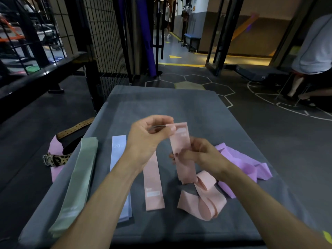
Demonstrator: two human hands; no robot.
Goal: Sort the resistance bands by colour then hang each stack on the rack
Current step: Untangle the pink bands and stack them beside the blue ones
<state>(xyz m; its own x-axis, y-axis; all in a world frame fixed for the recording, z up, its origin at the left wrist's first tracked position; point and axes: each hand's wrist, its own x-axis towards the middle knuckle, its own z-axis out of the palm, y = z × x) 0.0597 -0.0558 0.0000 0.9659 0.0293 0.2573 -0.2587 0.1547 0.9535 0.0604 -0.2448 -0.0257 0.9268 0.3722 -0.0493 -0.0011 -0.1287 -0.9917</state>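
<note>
Sorting is the step in hand, and the pink ones are getting their turn. The left hand (149, 139) pinches the top end of a pink band (181, 151), and the right hand (199, 157) grips its middle, holding it up above the grey counter (161, 101). I think it next needs flattening and laying on the flat pink band (153, 186) just left of it. The green stack (77, 184) and blue stack (119, 159) look done; loose pink bands (203, 198) and purple bands (240, 164) wait on the right.
</note>
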